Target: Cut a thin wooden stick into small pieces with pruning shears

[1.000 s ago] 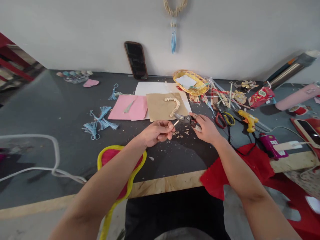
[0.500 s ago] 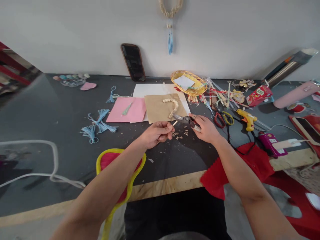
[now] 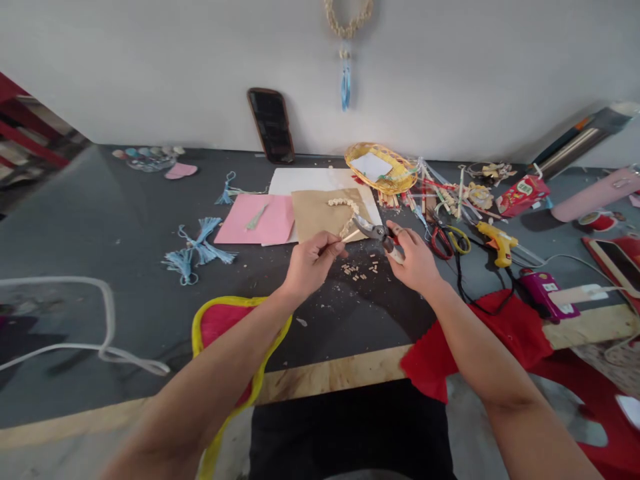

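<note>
My left hand [image 3: 313,262] pinches a thin pale wooden stick [image 3: 351,235], which points up and right. In my right hand [image 3: 413,259] is a pair of pruning shears [image 3: 376,231], its jaws close to the stick's tip; whether they touch it I cannot tell. Several short cut bits of stick [image 3: 356,272] lie scattered on the dark table [image 3: 350,327] below my hands. Just behind the stick, a curved chain of pale pieces [image 3: 345,204] rests on brown paper [image 3: 315,213].
Blue tassels [image 3: 203,247] and pink paper [image 3: 257,219] lie to the left. At the right are scissors [image 3: 443,241], a yellow glue gun [image 3: 497,241], a purple power strip [image 3: 547,293] and a juice box [image 3: 523,193]. A wicker basket [image 3: 410,183] and a leaning phone [image 3: 271,127] stand behind.
My left hand has moved up and away from the table front, carrying the stick closer to the chain. The shears have shifted slightly right, with their jaws now more open.
</note>
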`<state>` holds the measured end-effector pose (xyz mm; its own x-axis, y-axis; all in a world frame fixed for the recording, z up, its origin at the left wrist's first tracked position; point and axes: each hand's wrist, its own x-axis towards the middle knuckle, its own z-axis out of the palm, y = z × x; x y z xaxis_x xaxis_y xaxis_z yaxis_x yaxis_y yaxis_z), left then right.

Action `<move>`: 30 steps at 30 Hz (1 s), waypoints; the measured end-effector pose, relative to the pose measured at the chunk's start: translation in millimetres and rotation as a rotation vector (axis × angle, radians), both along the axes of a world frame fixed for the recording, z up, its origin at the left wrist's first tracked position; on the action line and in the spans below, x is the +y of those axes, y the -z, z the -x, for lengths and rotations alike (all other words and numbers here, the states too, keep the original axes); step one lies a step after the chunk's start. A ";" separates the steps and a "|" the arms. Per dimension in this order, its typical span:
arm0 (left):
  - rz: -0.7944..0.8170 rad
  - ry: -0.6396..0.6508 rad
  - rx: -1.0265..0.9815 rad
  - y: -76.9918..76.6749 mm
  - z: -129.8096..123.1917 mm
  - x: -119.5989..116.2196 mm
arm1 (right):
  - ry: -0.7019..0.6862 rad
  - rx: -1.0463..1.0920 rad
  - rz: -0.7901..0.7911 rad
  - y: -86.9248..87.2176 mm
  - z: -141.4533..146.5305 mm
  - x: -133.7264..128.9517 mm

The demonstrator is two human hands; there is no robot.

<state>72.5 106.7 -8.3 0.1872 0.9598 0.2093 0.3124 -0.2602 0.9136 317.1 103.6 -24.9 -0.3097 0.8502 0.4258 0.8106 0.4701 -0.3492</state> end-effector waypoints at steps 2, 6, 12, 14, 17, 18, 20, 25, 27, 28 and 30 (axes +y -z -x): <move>-0.027 -0.003 0.012 -2.3 -0.7 -2.3 | -0.029 0.011 0.032 -0.6 -0.5 0.8; 0.020 0.051 -0.036 -8.2 -1.1 -4.3 | -0.065 0.031 0.075 -2.2 -1.4 1.2; 0.185 0.123 -0.154 -10.2 -1.2 -3.1 | -0.047 -0.002 0.045 -1.1 -4.0 2.3; 0.173 0.109 -0.134 -10.0 -1.3 -2.9 | -0.025 -0.019 0.028 -1.7 -4.3 2.1; 0.122 0.075 -0.094 -11.3 -1.4 -3.4 | -0.008 -0.033 0.034 -4.3 -3.6 0.6; 0.110 0.065 -0.090 -12.0 -1.3 -3.8 | -0.004 -0.035 0.039 -5.3 -2.9 -0.2; 0.099 0.055 -0.092 -13.5 -1.1 -4.5 | 0.005 -0.038 0.042 -6.7 -1.1 -1.8; 0.065 0.045 -0.099 -11.2 -2.4 -4.6 | 0.028 -0.037 0.015 -4.6 2.6 -3.7; 0.059 0.036 -0.126 -8.0 -3.5 -4.0 | 0.043 -0.049 0.001 -2.1 2.5 -3.0; 0.059 0.028 -0.136 -6.5 -4.0 -3.7 | 0.047 -0.058 0.000 -0.8 1.9 -2.4; 0.056 0.009 -0.130 -4.7 -4.1 -3.3 | 0.037 -0.071 0.014 1.4 0.1 -0.7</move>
<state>76.6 103.4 -3.6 0.1703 0.9691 0.1782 0.1887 -0.2096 0.9594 316.9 102.9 -26.3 -0.3070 0.8673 0.3918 0.8505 0.4348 -0.2961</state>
